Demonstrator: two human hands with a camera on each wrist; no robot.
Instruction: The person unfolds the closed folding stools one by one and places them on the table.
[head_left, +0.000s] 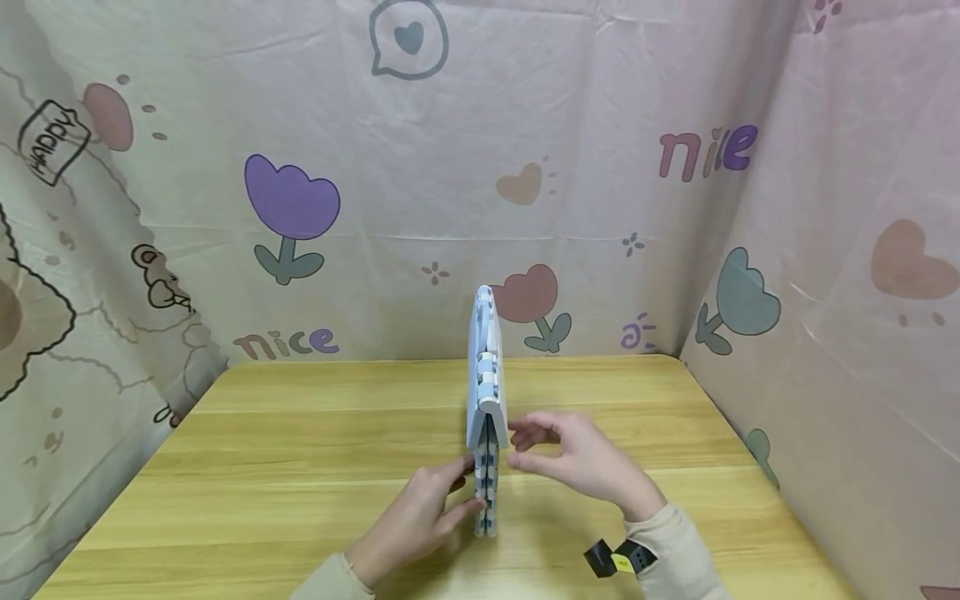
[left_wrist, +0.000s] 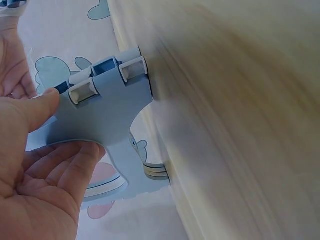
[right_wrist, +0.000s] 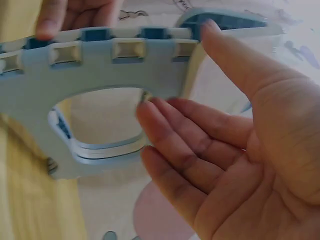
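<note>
A light-blue and white folding stool (head_left: pixel 487 392) stands on edge in the middle of the table, mostly folded. Its two top halves meet in a narrow peak over the leg panels, which lie close together. My left hand (head_left: pixel 423 512) grips the near leg section from the left. In the left wrist view its thumb lies along the hinged edge, with the fingers by the cut-out of the panel (left_wrist: pixel 100 115). To the right of the stool is my right hand (head_left: pixel 577 458), thumb and fingers spread and relaxed. Its fingertips are close to the stool; whether they touch is unclear.
The stool stands on a wood-grain table (head_left: pixel 300 433). A printed cloth (head_left: pixel 420 158) with flowers and words hangs behind the table and along both sides. A small black device (head_left: pixel 618 557) is strapped to the right sleeve.
</note>
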